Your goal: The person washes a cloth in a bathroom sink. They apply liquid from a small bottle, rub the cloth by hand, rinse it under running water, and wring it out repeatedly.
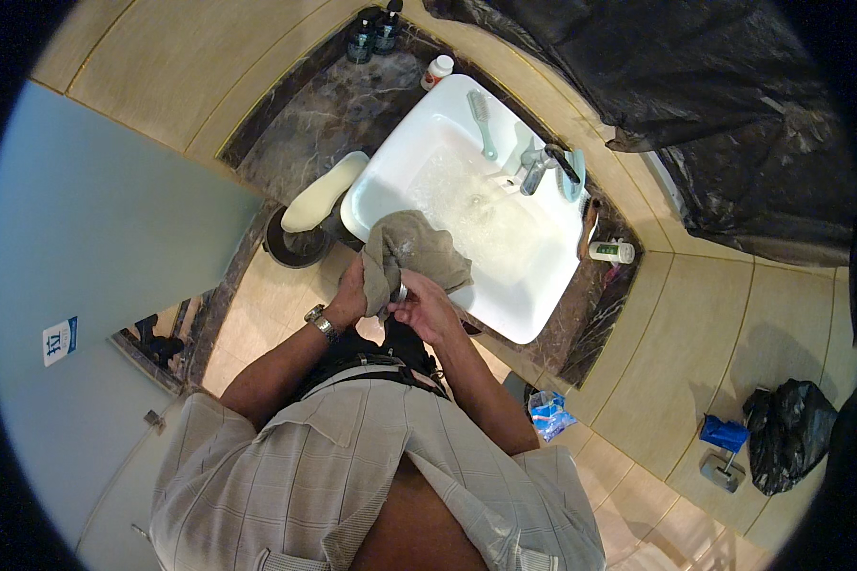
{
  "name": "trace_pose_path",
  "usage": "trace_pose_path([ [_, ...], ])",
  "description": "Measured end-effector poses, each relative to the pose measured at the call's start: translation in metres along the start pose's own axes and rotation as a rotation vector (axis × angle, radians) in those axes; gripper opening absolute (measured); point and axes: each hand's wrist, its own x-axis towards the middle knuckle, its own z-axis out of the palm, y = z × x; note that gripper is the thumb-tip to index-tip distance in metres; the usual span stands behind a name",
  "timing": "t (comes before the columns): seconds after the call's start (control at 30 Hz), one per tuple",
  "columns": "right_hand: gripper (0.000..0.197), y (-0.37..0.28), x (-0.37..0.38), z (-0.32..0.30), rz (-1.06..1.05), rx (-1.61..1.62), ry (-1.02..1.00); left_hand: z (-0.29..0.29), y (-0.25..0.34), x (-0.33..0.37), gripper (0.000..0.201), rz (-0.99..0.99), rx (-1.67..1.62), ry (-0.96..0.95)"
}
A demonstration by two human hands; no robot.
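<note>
A wet-looking, grey-brown cloth [414, 246] is bunched between my hands at the near left edge of the white sink [364, 202]. Its far part hangs over the rim. My left hand [349, 295] closes around the cloth's left side, and a metal-banded watch [321, 322] circles that wrist. Fingers bent, my right hand [427, 309] grips its lower fold; a small pale spot shows at these fingertips, too small to make out. Water runs from the chrome faucet [535, 171] into the cloudy, bubbly basin.
A cream insole-shaped piece [324, 193] rests by the sink's left rim, above a dark round bin [293, 247]. On the sink's back ledge lies a pale green brush [483, 124]. A white bottle [437, 70] and small container [611, 251] are beside it. Black plastic sheeting [733, 133] hangs at right.
</note>
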Motion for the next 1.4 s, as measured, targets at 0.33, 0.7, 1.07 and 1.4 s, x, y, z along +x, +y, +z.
trace_pose_path([
  [0.33,0.046,-0.017,0.000,-0.004,-0.228,-0.194,0.005,0.000,0.052,-0.003,0.061,-0.106,-0.415,-0.205],
  [0.7,0.047,-0.034,-0.010,-0.034,-0.818,-0.722,0.278,0.005,0.073,0.001,0.066,-0.184,-0.806,-0.180],
  [1.07,0.053,-0.047,-0.025,-0.071,-1.133,-1.080,0.494,0.009,0.075,0.008,0.055,-0.206,-0.785,-0.080],
  [1.4,0.053,-0.032,-0.096,-0.313,-0.751,0.494,0.467,0.017,0.053,-0.007,0.059,-0.212,-0.842,0.020],
])
